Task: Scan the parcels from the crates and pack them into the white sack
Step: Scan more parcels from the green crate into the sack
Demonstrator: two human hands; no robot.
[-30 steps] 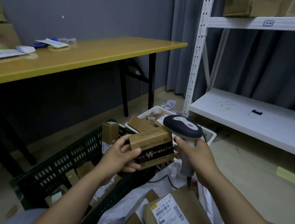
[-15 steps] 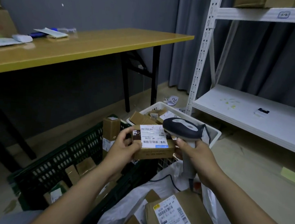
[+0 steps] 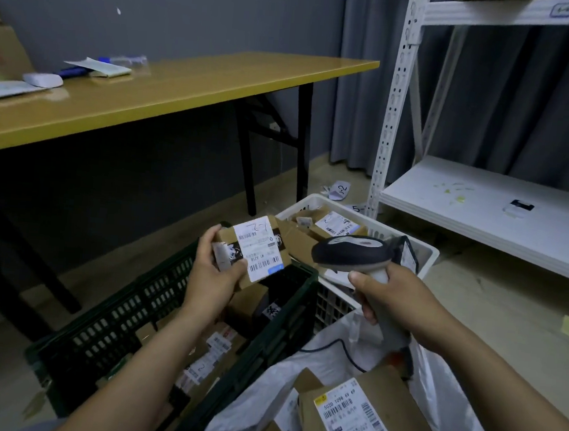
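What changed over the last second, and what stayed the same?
The left hand turned the small parcel over: its dark printed side showed a second ago; now its white barcode label faces up, beside the scanner. Nothing was taken or let go. The right hand still grips the scanner, and the boxes in the white sack lie as before.

Labelled parcel (image 3: 252,250) beside scanner (image 3: 352,254)
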